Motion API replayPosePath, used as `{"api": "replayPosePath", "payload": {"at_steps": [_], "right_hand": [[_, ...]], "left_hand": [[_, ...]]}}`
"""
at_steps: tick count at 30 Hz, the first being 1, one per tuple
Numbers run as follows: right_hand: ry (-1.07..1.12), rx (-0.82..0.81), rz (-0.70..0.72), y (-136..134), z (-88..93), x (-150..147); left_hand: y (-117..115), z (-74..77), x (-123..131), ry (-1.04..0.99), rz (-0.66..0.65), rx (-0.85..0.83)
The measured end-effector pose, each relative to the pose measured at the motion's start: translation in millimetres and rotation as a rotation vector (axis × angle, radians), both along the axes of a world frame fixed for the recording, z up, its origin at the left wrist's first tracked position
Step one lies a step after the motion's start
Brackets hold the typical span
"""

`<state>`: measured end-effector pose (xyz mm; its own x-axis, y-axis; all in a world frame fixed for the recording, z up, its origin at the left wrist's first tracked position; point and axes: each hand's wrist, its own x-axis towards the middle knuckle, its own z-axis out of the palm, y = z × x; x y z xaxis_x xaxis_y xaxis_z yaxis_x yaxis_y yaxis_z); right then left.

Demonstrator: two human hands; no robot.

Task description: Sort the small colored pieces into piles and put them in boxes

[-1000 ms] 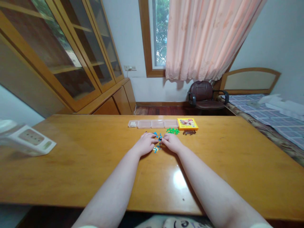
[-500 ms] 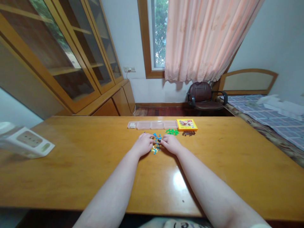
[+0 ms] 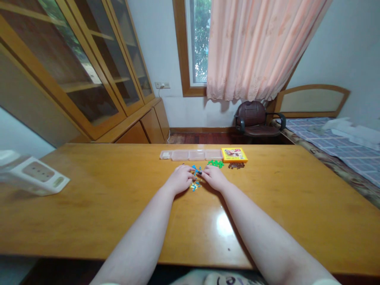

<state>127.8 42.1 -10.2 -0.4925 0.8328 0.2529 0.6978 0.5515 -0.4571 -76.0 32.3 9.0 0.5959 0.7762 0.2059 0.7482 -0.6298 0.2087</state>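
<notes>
My left hand (image 3: 181,178) and my right hand (image 3: 215,177) rest on the wooden table (image 3: 89,198), fingertips meeting over a small heap of blue and yellow pieces (image 3: 195,183). Both hands are curled, pinching something tiny between them that I cannot make out. Just beyond lie a cluster of green pieces (image 3: 216,163) and a cluster of brown pieces (image 3: 236,165). A clear compartment box (image 3: 191,154) and a yellow box (image 3: 234,154) sit behind them.
A white device (image 3: 32,176) lies at the table's left edge. Glass-door cabinets (image 3: 89,71) line the left wall. A brown chair (image 3: 255,118) stands under the curtained window, and a bed (image 3: 335,142) is at the right.
The hands have stayed in the same spot, with only slight finger movement over the small pieces. The view shifted a little.
</notes>
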Motion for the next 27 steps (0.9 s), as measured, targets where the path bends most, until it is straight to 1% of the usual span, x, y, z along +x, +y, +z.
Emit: {"api": "replayPosePath", "payload": {"at_steps": [4,6,9,13,18,23,27], "right_hand": [[-0.036,0.001,-0.013,-1.4,1.2,-1.8],[-0.042,-0.005,-0.025,-0.9,0.9,-1.7],[-0.029,-0.013,-0.018,-0.6,1.4,-0.7],[-0.028,0.010,0.003,-1.8,3.7,-0.3],[-0.074,0.015,-0.024,-0.4,0.9,-0.7],[-0.015,-0.017,-0.031,1.8,-4.2,1.0],[0.014,-0.029,-0.030,1.9,-4.6,1.8]], "left_hand": [[-0.4,4.6,-3.0,-0.006,0.070,0.010],[-1.0,6.5,-3.4,0.003,0.084,0.000],[-1.7,6.6,-2.4,0.013,0.079,-0.020],[-0.3,2.8,-1.4,0.021,0.055,-0.035],[1.2,-0.3,-1.2,0.022,0.045,-0.052],[0.0,-0.8,0.3,0.038,0.062,-0.076],[0.6,-3.1,0.4,0.038,0.069,-0.088]]}}
